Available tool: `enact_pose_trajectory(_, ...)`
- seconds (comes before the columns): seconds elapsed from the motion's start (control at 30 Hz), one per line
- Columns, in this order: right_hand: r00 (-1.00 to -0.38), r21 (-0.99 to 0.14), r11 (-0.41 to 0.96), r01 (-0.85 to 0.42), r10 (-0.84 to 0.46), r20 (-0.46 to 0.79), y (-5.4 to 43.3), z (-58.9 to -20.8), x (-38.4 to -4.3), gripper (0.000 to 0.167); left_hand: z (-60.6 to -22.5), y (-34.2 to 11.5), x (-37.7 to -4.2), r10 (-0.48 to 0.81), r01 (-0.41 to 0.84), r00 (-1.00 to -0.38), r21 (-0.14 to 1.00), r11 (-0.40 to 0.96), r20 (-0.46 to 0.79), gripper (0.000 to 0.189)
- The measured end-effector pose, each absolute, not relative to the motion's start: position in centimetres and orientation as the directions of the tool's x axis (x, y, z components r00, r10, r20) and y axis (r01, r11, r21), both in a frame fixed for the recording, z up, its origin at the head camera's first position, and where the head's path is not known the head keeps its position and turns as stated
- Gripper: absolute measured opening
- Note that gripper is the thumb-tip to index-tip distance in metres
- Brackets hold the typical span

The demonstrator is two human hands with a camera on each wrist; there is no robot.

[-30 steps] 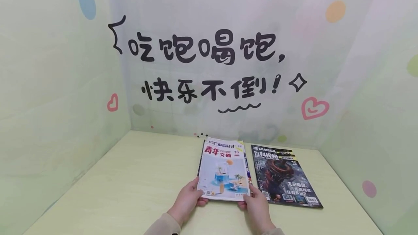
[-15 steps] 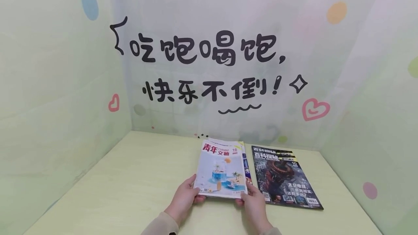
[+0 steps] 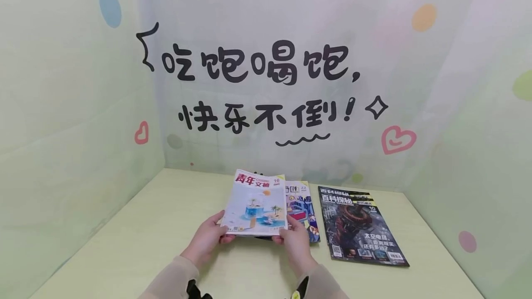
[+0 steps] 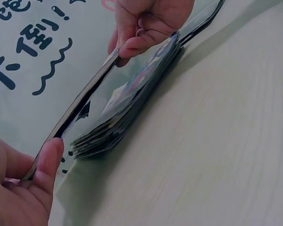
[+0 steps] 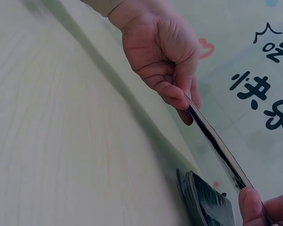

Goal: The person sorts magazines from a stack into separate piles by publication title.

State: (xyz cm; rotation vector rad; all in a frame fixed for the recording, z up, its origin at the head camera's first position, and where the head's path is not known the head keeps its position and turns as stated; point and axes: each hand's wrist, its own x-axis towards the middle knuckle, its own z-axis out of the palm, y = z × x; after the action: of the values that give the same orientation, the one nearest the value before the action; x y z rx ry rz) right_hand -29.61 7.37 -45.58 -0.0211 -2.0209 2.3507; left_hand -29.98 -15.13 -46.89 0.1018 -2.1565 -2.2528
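Both hands hold a magazine with a pale cover and a blue beach picture [image 3: 255,206], lifted above the table in front of me. My left hand [image 3: 209,234] pinches its near left corner, thumb on top and fingers underneath. At the near right corner my right hand [image 3: 297,239] grips it the same way. In the left wrist view the held magazine [image 4: 80,101] shows edge-on, tilted, with a dark layer along its underside. Below and to its right lies a stack of magazines [image 4: 127,115], topped by a colourful cover [image 3: 305,211] partly hidden in the head view.
To the right, dark-covered magazines [image 3: 361,230] overlap one another on the pale wooden table [image 3: 137,234]. A fabric backdrop [image 3: 266,151] with black lettering stands behind the table, and side walls [image 3: 83,128] enclose it left and right.
Both hands have moved left and slightly up with the pale magazine, away from the stack beneath it. More of the colourful cover now shows. The dark magazines have stayed put.
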Motion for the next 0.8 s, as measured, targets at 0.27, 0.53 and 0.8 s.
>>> enact_pose_trajectory(0.27,-0.999,-0.993,-0.114,0.007,-0.038,-0.003,3.6,-44.4,-30.6,0.057,-46.3,-20.0,-30.6,-0.069,-0.078,-0.994,0.996,-0.052,-0.081,0.059)
enact_pose_trajectory(0.53,-0.993,-0.994,-0.086,0.072,-0.102,-0.063,0.4,-44.0,-31.5,0.055,-46.0,-23.7,-31.1,-0.044,-0.1,-0.994,0.995,-0.023,-0.101,0.059)
enact_pose_trajectory(0.8,-0.983,-0.984,-0.091,0.155,-0.114,-0.144,-1.6,-44.6,-31.8,0.049,-46.8,-25.9,-31.2,-0.051,-0.159,-0.986,0.987,0.017,-0.158,0.059)
